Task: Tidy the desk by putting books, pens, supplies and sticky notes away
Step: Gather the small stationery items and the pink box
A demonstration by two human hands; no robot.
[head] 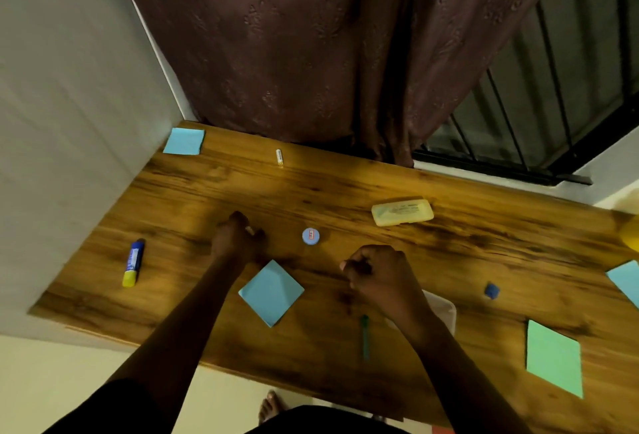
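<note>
On the wooden desk (345, 191), my left hand (235, 236) is curled over the surface with a small pale thing at its fingertips; what it is I cannot tell. My right hand (380, 274) is a loose fist above the desk, and nothing shows in it. A blue sticky-note pad (271, 292) lies between my forearms. A small round blue tin (310, 236) sits between the hands. A green pen (364, 335) lies by my right wrist. A clear container (446, 309) is partly hidden under my right forearm.
A blue and yellow glue stick (133, 262) lies at the left. Blue notes (184, 141) sit in the far left corner, with a small white tube (279, 157) nearby. A yellowish case (403, 212), blue eraser (491, 290), green notes (553, 357), more blue notes (626, 279). Wall left, curtain behind.
</note>
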